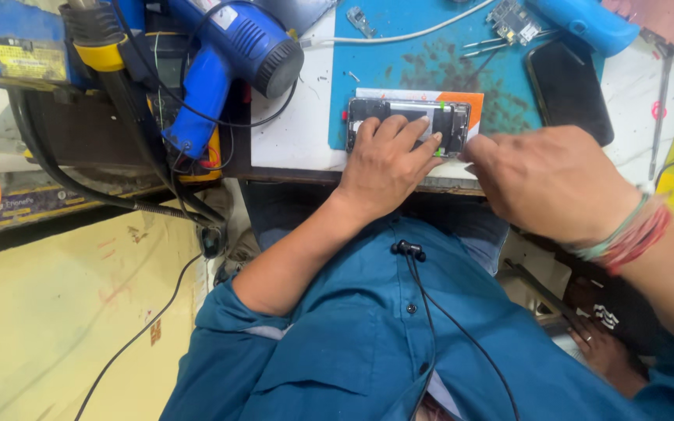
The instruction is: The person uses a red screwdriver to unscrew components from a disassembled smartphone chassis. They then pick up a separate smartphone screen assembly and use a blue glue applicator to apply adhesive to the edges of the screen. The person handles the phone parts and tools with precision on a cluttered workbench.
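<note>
Two hands meet over an opened dark rectangular phone with its back removed (409, 125), lying on the white surface (294, 125) at upper centre. Left hand (388, 160) presses flat on it, fingers spread. Right hand (548, 183) is curled at its right end; whether it grips anything cannot be told. A blue heat gun (224, 58) lies upper left.

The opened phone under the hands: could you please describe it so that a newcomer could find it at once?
Start at the blue work mat on the bench. At its near edge lies the opened phone, on a white and orange card, pressed by the left hand. Unlike the closed black phone to its right, its insides show.
</note>
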